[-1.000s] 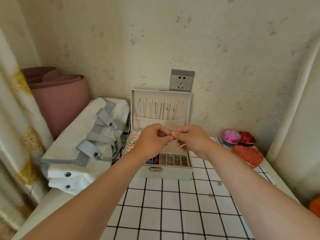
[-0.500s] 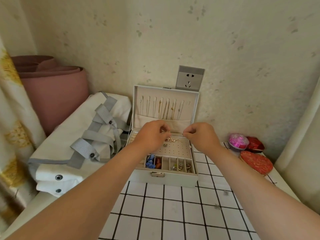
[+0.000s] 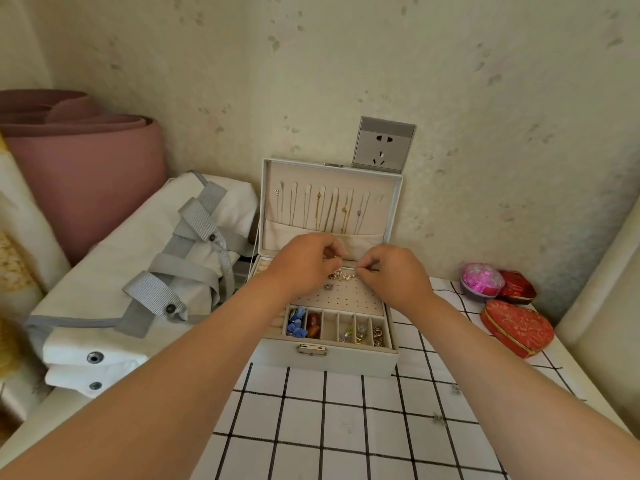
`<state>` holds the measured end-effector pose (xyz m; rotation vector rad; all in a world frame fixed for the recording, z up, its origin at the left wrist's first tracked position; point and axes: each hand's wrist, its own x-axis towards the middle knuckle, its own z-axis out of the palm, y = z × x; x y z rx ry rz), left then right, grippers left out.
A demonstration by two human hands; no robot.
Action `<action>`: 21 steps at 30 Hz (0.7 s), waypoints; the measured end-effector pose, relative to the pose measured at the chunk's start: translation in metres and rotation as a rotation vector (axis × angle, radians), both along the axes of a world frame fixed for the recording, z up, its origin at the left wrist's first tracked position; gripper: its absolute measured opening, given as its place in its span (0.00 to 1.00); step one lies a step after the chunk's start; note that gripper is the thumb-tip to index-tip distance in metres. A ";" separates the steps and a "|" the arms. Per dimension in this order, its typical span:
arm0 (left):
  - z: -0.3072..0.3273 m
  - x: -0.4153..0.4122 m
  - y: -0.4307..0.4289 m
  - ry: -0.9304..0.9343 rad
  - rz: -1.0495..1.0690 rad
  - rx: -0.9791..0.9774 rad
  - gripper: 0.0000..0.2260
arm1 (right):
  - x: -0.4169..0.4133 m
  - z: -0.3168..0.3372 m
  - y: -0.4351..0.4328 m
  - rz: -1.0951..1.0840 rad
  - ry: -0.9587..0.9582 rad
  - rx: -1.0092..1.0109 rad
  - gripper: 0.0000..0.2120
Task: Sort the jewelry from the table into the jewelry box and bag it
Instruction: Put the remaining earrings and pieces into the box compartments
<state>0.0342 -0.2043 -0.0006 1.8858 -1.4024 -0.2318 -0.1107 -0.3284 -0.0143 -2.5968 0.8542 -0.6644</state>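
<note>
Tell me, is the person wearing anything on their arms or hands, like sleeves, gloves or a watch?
No. The left arm and right arm are bare as far as the picture shows: no sleeves, no watch, no wristband. The left hand and right hand wear no gloves. No rings show, though some fingers are hidden.

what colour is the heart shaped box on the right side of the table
The heart-shaped box is red with a fine pale pattern and a gold seam, best seen in the head view.
</note>
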 end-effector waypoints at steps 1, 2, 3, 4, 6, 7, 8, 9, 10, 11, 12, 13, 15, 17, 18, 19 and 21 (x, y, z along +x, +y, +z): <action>0.001 -0.001 0.000 -0.001 0.001 -0.001 0.05 | 0.000 0.001 0.001 0.001 0.003 0.004 0.04; 0.001 -0.001 -0.001 0.000 0.002 -0.004 0.05 | 0.001 0.001 0.002 0.003 0.014 0.001 0.04; 0.002 -0.002 -0.001 0.001 0.001 -0.008 0.05 | 0.001 0.002 0.003 0.007 0.029 -0.003 0.04; 0.003 -0.003 -0.002 0.003 0.000 -0.012 0.04 | 0.001 0.003 0.003 0.013 0.041 -0.002 0.05; 0.004 -0.005 -0.003 0.014 0.002 -0.021 0.04 | 0.001 0.005 0.000 0.030 0.062 0.033 0.06; 0.005 -0.006 -0.003 0.026 0.005 -0.027 0.04 | 0.000 0.005 -0.002 0.036 0.069 0.061 0.06; 0.006 -0.008 -0.003 0.047 0.011 -0.035 0.05 | 0.000 0.007 -0.004 0.043 0.061 0.093 0.06; 0.007 -0.009 -0.004 0.079 0.018 -0.046 0.05 | -0.001 0.009 -0.007 0.051 0.035 0.127 0.05; 0.008 -0.011 -0.005 0.117 0.026 -0.062 0.05 | -0.001 0.011 -0.008 0.058 -0.012 0.164 0.05; 0.009 -0.012 -0.005 0.151 0.035 -0.080 0.04 | -0.001 0.016 -0.008 0.065 -0.067 0.203 0.05; 0.011 -0.013 -0.007 0.177 0.047 -0.097 0.04 | -0.001 0.022 -0.006 0.077 -0.125 0.257 0.05; 0.012 -0.014 -0.008 0.196 0.058 -0.110 0.04 | -0.001 0.029 -0.004 0.094 -0.185 0.346 0.04; 0.015 -0.017 -0.010 0.238 0.083 -0.136 0.07 | -0.002 0.043 0.002 0.118 -0.255 0.566 0.05; 0.017 -0.019 -0.012 0.286 0.110 -0.163 0.10 | -0.003 0.050 0.005 0.130 -0.249 0.687 0.06; 0.018 -0.020 -0.013 0.303 0.120 -0.176 0.11 | -0.003 0.052 0.006 0.128 -0.244 0.714 0.06; 0.019 -0.021 -0.013 0.313 0.126 -0.187 0.12 | -0.004 0.053 0.006 0.123 -0.245 0.735 0.06; 0.020 -0.022 -0.012 0.331 0.111 -0.190 0.14 | -0.004 0.051 0.004 0.106 -0.256 0.797 0.07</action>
